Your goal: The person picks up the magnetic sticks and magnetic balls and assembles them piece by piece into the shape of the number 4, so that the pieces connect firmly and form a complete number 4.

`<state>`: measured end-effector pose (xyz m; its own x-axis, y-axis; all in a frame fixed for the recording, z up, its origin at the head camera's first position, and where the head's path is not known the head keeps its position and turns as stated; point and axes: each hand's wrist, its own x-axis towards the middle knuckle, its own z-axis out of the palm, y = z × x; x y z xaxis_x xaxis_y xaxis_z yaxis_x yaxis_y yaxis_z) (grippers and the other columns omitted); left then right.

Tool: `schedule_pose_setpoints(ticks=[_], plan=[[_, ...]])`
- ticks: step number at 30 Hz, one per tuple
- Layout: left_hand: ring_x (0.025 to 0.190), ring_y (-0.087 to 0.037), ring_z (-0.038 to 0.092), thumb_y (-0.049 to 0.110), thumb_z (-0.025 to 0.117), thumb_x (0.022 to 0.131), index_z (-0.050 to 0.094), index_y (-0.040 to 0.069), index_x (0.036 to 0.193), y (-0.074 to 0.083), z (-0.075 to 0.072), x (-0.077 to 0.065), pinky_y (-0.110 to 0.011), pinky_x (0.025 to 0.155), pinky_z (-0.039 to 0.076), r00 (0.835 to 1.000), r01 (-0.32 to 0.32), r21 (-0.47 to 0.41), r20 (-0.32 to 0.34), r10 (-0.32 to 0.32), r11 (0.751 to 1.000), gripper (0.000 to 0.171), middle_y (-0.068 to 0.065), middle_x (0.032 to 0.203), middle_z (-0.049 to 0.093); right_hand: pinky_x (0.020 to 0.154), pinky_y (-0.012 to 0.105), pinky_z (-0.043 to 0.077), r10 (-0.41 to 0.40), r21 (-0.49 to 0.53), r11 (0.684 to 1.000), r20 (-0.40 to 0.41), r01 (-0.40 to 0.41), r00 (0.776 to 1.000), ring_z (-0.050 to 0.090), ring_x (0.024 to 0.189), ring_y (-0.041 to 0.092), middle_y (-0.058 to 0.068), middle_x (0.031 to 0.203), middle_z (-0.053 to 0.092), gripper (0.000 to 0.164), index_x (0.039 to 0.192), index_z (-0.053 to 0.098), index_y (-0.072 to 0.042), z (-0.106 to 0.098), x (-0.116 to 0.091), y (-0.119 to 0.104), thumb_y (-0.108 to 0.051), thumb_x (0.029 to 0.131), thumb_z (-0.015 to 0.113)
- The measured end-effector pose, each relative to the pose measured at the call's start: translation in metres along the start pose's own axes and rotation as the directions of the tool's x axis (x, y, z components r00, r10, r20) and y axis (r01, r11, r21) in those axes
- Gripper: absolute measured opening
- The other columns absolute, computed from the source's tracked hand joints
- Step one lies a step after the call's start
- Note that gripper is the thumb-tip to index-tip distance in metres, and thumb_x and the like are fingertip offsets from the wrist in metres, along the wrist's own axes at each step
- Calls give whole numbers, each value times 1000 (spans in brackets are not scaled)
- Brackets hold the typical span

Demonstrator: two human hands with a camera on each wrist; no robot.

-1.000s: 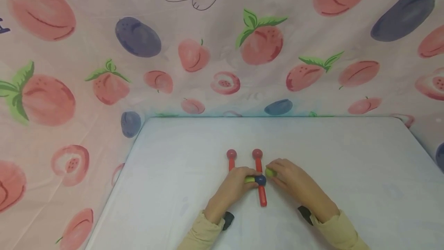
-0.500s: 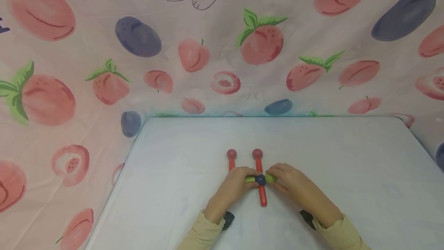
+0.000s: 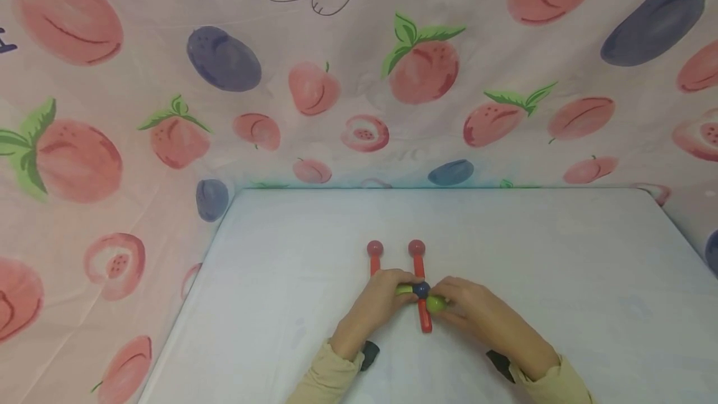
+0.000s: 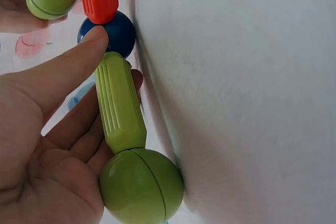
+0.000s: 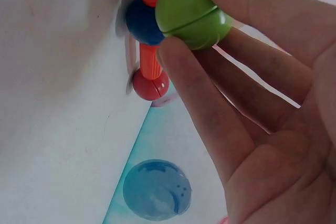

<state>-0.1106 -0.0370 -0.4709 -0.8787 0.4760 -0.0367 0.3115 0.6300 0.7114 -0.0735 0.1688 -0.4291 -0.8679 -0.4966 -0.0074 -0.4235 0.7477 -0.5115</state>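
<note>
My left hand [image 3: 381, 295] pinches a dark blue ball [image 4: 121, 32], thumb on one side and a fingertip behind. From that ball a ribbed light green rod [image 4: 121, 103] runs along the palm to a green ball [image 4: 142, 187]. Red rods [image 3: 425, 320] join the blue ball on its near and far sides, and the far one ends in a red ball [image 3: 417, 247]. A separate green ball [image 5: 191, 11] is pinched by thumb and fingertips of my right hand [image 3: 477, 310]; it overlaps the near red rod in the head view, close beside the blue ball.
To the left, another red ball [image 3: 375, 248] caps a red rod [image 3: 374, 265], its near end hidden by the left hand. The pieces lie on a white table [image 3: 269, 304], with a fruit-print cloth [image 3: 359, 80] rising behind its back edge.
The right hand has brought its green ball toward the person, from the far right of the blue ball to its near right. The left hand has held its place.
</note>
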Motion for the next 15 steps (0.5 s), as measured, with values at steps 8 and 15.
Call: schedule_pose_setpoints(ticks=[8, 15], plan=[[111, -9, 65, 17, 77, 85, 74, 20, 118, 0, 0, -1, -26, 99, 50, 1000, 0, 3, 7, 0, 1000, 33, 8, 112, 73, 80, 30, 59, -17, 57, 998, 33, 15, 999, 61, 84, 4, -9, 97, 68, 25, 103, 72, -16, 2, -3, 0, -14, 80, 82], [113, -10, 65, 16, 78, 85, 74, 19, 119, 1, -1, 0, -27, 100, 50, 1000, 5, 18, 8, -5, 1000, 35, 7, 113, 73, 77, 26, 58, -22, 99, 995, 65, 16, 998, 62, 86, 3, -10, 98, 68, 25, 102, 71, -18, 3, -4, 0, -14, 80, 82]])
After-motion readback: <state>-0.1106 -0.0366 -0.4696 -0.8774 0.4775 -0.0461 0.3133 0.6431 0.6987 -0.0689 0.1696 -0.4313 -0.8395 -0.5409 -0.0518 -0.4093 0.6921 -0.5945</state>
